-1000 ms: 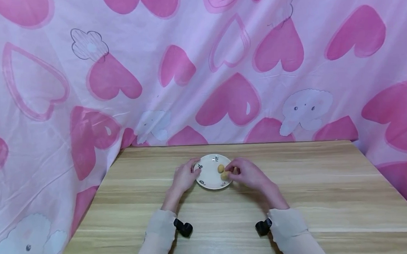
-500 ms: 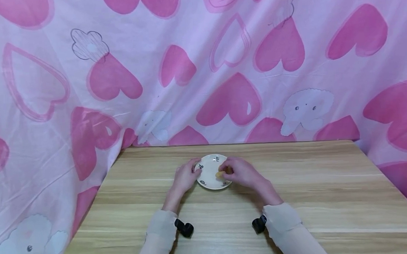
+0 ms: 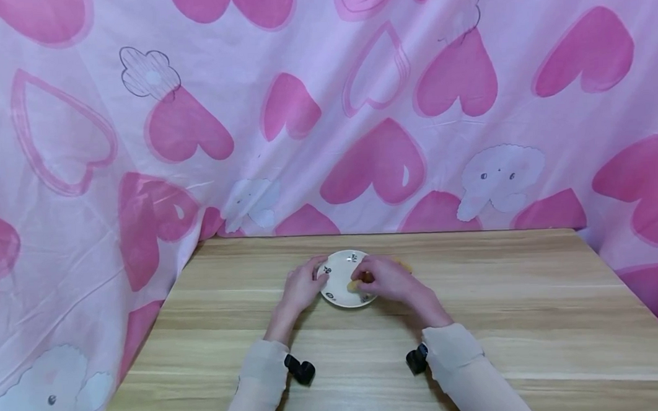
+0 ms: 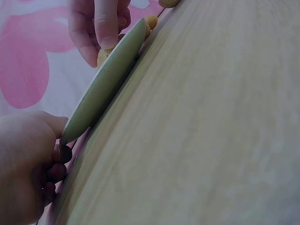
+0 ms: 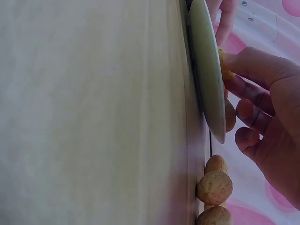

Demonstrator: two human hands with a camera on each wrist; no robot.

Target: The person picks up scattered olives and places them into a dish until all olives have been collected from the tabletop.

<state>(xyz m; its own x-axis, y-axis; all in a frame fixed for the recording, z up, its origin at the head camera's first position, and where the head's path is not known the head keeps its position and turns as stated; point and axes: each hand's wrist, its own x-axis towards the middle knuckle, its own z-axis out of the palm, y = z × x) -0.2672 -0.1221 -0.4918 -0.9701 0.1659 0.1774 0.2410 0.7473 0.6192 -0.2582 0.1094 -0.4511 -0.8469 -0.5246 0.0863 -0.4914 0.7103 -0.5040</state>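
Note:
A white plate [image 3: 340, 279] with small dark motifs around its rim lies on the table. My left hand [image 3: 302, 286] grips its left rim, thumb on top and the other fingers lower down at the edge, as the left wrist view shows. Over the plate's right part, my right hand [image 3: 387, 278] pinches a tan walnut [image 3: 354, 286] between thumb and fingers, low against the plate. Behind those fingers another brown walnut [image 5: 229, 115] shows at the plate in the right wrist view; the head view mostly hides it.
Several loose walnuts [image 5: 214, 187] sit on the wooden table [image 3: 535, 306] right of the plate, partly behind my right hand. A pink heart-patterned cloth [image 3: 371, 160] hangs behind the table. Black wrist cameras [image 3: 300, 369] are strapped over both sleeves.
My right hand has moved left from the plate's edge to further over the plate, covering one of two walnuts seen there before. The left hand stays on the rim.

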